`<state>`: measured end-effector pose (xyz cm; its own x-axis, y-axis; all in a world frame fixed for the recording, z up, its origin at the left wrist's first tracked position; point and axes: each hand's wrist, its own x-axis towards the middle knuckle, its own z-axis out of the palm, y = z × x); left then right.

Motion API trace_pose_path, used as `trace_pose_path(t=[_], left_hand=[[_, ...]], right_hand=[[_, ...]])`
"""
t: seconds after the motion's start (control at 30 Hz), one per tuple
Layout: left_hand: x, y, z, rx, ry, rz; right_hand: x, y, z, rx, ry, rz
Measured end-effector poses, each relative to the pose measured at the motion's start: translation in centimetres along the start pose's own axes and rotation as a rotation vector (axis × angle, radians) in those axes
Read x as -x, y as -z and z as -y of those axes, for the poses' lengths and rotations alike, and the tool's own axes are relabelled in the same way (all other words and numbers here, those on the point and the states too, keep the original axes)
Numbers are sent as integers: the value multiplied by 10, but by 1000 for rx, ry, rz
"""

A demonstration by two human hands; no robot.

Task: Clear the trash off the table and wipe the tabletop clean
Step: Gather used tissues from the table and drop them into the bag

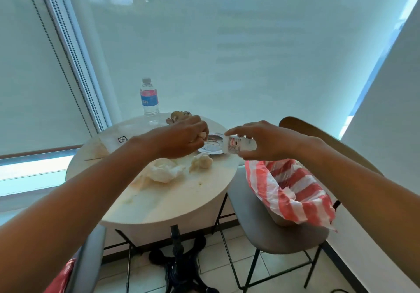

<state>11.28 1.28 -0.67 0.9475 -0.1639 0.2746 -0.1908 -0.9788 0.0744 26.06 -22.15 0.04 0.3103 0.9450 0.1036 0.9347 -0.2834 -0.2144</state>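
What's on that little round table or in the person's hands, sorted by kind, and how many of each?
Bottles: 2, water bottle, small bottle in right hand
Crumpled tissues: 3, last gripped by left hand
Metal dishes: 1
Total: 6

Water bottle: blue-pink label, white letters "SH" readable, rest turned away. Small white bottle in right hand: red and black print, too small to read. Square black mark on surface, unreadable.
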Motion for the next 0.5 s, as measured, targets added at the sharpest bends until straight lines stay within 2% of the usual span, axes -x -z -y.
trace_pose_path(t=[0.23, 0.5], left_hand=[[-73, -41, -55, -49, -55, 23], [-149, -103, -110, -40, -64, 242]], right_hand=[[62, 5, -82, -13, -110, 27], [133, 1, -162, -52, -181, 95]])
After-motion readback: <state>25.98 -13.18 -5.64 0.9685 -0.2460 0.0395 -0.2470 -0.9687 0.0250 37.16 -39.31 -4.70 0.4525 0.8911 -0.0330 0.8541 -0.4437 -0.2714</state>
